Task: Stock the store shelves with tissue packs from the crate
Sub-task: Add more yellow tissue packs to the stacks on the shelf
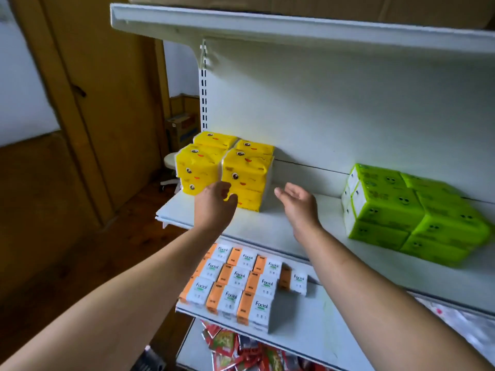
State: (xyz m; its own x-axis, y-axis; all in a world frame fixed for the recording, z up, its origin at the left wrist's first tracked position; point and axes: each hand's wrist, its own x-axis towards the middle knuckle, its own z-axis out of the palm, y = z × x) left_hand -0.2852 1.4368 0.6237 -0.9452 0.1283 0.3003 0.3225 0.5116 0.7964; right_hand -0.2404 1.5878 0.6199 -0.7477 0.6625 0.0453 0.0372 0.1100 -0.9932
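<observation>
Left hand [214, 202] and right hand [297, 204] are empty, loosely open (nothing held). A stray nudge could topple the yellow tissue packs [246, 175] forward.

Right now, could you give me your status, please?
Left hand, right hand open, empty. Yellow tissue packs stacked, left end of shelf. Nothing blocking them.

Inspection entry, logged from my remote feed.

1. I record the bare left hand [213, 203], broad across the back. Its fingers [231, 200] are smeared by motion blur, so I cannot read the nails.
2. I record the bare right hand [298, 203]. Its fingers [280, 193] appear sharper.
3. Just behind the fingers, both wrists are uncovered.
4. Further back, the long left forearm [150, 285] and right forearm [361, 279] show only bare skin as far as my feed reaches.
</observation>
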